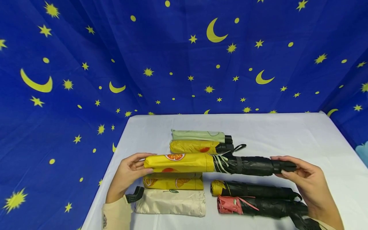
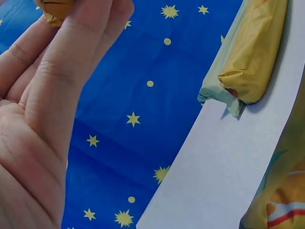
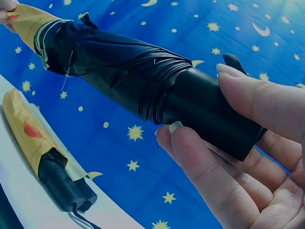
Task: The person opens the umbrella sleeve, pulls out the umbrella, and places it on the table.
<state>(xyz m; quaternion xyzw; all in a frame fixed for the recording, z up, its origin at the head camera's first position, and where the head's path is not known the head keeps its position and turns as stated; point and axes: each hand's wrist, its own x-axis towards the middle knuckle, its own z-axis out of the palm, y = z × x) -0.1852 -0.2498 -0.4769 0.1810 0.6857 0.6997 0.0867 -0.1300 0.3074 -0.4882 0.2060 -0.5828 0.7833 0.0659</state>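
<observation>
A folded black umbrella [image 1: 256, 165] is held level above the white table, its far end inside a yellow cover [image 1: 189, 163] printed with orange slices. My left hand [image 1: 126, 174] pinches the closed left end of this cover between thumb and fingers. At the other end, my right hand [image 1: 311, 179] grips the umbrella's black handle [image 3: 209, 107], thumb on one side and fingers on the other. Pale-edged black fabric shows bunched at the cover's mouth. In the left wrist view only a small bit of the cover [image 2: 55, 7] shows at the top.
Behind lie a sheathed green umbrella [image 1: 198, 135] and a sheathed yellow umbrella [image 1: 195, 147] with a wrist loop. Nearer are another yellow cover [image 1: 173, 183], a cream cover [image 1: 171, 203], a black-and-yellow umbrella [image 1: 256, 189] and a black-and-red umbrella [image 1: 267, 206]. Blue star-patterned cloth surrounds the white table [image 1: 287, 134].
</observation>
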